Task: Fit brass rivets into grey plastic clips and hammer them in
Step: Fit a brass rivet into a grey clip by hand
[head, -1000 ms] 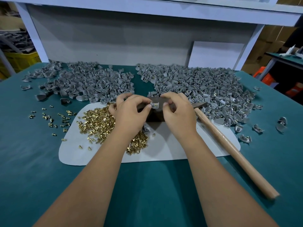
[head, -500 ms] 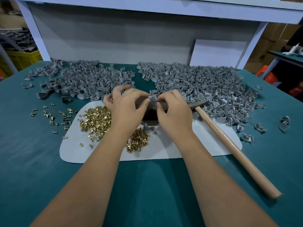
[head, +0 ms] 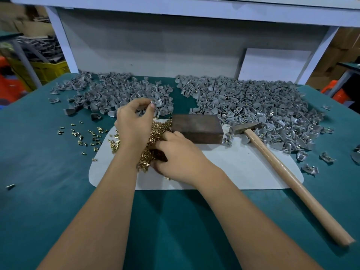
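My left hand [head: 134, 121] is raised at the near edge of the left heap of grey plastic clips [head: 116, 92], thumb and forefinger pinched on one grey clip [head: 156, 103]. My right hand [head: 179, 155] rests knuckles-up on the pile of brass rivets [head: 155, 131], its fingertips buried in them; whether it holds one is hidden. A dark brown block [head: 196, 127] stands bare on the white mat [head: 233, 168]. The hammer [head: 292, 182] lies to the right, head beside the block, nobody touching it.
A larger heap of grey clips [head: 253, 100], many showing brass, fills the back right. Loose rivets [head: 83, 135] dot the green table [head: 39, 172] on the left, and stray clips [head: 327, 157] lie at the right. A white shelf frame [head: 64, 45] and grey back panel close the rear.
Both hands have left the block, where they held a clip together. The left went up and left to the clip heap; the right dropped onto the rivet pile.
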